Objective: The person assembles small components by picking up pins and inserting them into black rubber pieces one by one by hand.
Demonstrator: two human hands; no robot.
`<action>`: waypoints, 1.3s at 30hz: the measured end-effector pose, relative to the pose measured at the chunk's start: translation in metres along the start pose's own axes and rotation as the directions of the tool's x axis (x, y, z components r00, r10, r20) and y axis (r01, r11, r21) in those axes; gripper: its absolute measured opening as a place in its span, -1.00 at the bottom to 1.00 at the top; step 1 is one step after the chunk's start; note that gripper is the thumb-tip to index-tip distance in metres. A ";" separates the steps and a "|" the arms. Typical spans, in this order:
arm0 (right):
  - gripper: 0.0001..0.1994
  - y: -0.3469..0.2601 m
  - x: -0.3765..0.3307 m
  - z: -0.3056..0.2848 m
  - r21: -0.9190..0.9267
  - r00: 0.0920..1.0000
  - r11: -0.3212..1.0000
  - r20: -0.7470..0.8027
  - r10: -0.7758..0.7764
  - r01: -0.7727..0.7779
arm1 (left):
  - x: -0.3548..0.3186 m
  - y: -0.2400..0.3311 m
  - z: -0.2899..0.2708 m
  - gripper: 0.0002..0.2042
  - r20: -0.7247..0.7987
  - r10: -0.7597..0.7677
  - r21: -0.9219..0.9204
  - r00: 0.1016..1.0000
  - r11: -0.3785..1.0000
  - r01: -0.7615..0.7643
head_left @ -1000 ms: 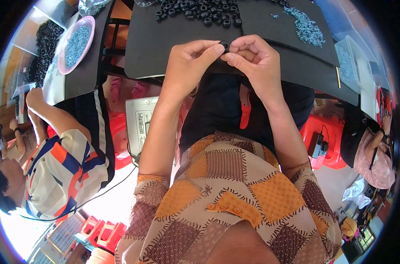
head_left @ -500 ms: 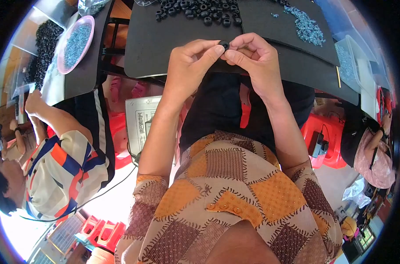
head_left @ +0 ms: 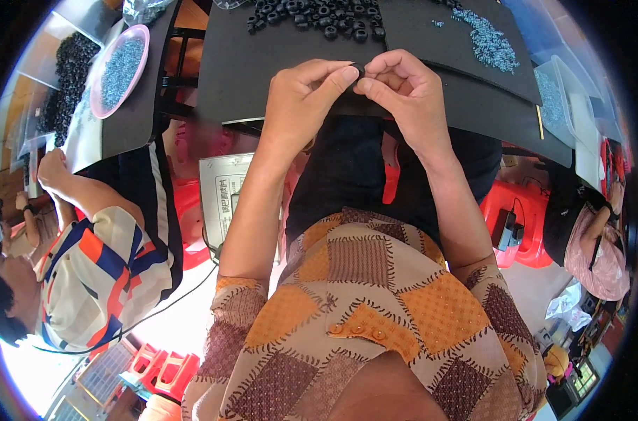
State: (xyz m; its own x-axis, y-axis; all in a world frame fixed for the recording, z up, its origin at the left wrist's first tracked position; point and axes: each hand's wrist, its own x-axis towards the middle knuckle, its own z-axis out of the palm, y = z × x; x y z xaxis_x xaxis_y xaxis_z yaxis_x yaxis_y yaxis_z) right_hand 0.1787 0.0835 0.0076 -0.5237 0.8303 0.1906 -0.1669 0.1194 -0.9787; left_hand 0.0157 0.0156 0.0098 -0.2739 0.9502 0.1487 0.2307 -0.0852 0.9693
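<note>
Black worktop (head_left: 263, 77) below — both hands meet at its near edge, left hand (head_left: 301, 95) and right hand (head_left: 403, 91) fingertips pinched shut on one small black ring (head_left: 358, 69) between them, equally near.

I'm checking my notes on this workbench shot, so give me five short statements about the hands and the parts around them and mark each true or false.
1. Both hands pinch one small black ring between their fingertips. True: the left hand and right hand meet on the small black ring.
2. A pile of black rings lies on the mat beyond the hands. True: the pile of black rings sits on the black mat.
3. The pink bowl stands to the person's right. False: the pink bowl is to the left.
4. The pink bowl holds black rings. False: it holds small bluish-grey pieces.
5. The right hand rests flat on the mat. False: it is raised, fingers curled in a grip.
</note>
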 end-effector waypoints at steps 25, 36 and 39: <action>-0.82 0.009 0.006 0.002 -0.274 0.999 0.961 -0.049 0.015 -0.028 | -0.002 -0.004 0.006 -0.85 -0.104 0.268 0.288 0.958 0.930 -0.229; -0.76 0.009 0.004 0.003 -0.645 0.991 0.758 -0.005 -0.134 0.099 | -0.007 -0.013 0.011 -0.85 -0.087 0.410 0.571 0.908 0.768 -0.291; -0.77 0.006 0.002 0.002 -0.626 0.995 0.777 -0.008 -0.095 0.069 | -0.008 -0.014 0.013 -0.86 -0.078 0.425 0.587 0.902 0.751 -0.303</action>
State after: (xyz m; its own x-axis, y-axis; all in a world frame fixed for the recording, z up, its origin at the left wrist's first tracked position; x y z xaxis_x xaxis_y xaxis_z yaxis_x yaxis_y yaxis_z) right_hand 0.1749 0.0852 0.0020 -0.4990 0.8194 0.2820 0.3566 0.4907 -0.7950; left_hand 0.0270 0.0133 -0.0079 -0.2220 0.7971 0.5615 0.8042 -0.1759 0.5677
